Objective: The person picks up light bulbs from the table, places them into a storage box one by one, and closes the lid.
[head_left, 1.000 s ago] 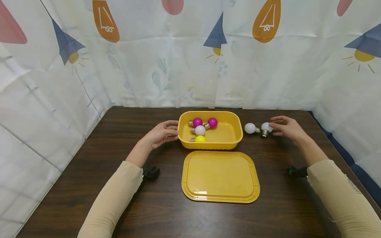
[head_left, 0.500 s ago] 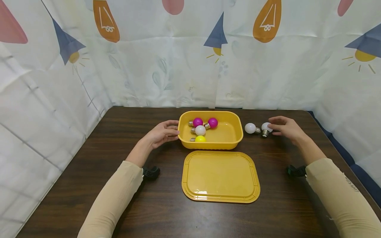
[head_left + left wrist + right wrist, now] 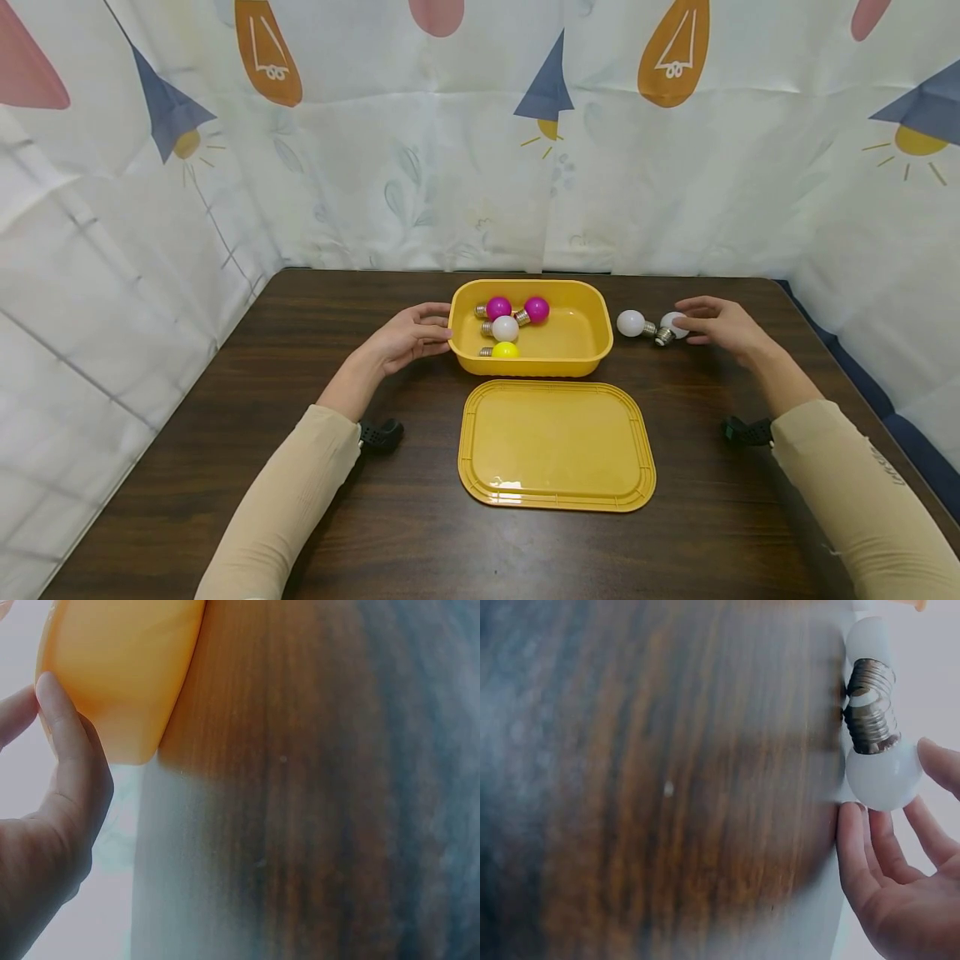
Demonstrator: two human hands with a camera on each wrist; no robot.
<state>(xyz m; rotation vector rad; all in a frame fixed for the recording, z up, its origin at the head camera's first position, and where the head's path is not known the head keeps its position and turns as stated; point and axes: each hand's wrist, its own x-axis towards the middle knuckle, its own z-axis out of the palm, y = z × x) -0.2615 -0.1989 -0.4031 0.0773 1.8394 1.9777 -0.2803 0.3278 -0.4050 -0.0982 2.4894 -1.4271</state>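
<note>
My left hand point(image 3: 411, 337) rests its fingertips against the left end of a yellow plastic box point(image 3: 592, 367); in the left wrist view, fingers point(image 3: 64, 724) touch the box wall point(image 3: 120, 682). Inside the box lie two magenta light bulbs point(image 3: 498, 308), a white one point(image 3: 505, 329) and a yellow one point(image 3: 505, 350). To the right of it, my right hand point(image 3: 723, 323) holds a white light bulb point(image 3: 885, 776) by its globe, thumb on one side and fingers on the other. Another white light bulb point(image 3: 631, 323) lies beside it, and their metal screw bases meet.
A flat yellow lid point(image 3: 557, 446) lies on the dark wooden table point(image 3: 420, 508), just in front of the box. A patterned white curtain point(image 3: 465, 167) hangs behind the table and along its sides. Each forearm wears a dark wrist strap point(image 3: 381, 436).
The right hand has shifted slightly left, and the white light bulb at its fingers has turned so its base points toward the other bulb. My left hand and the box stay put.
</note>
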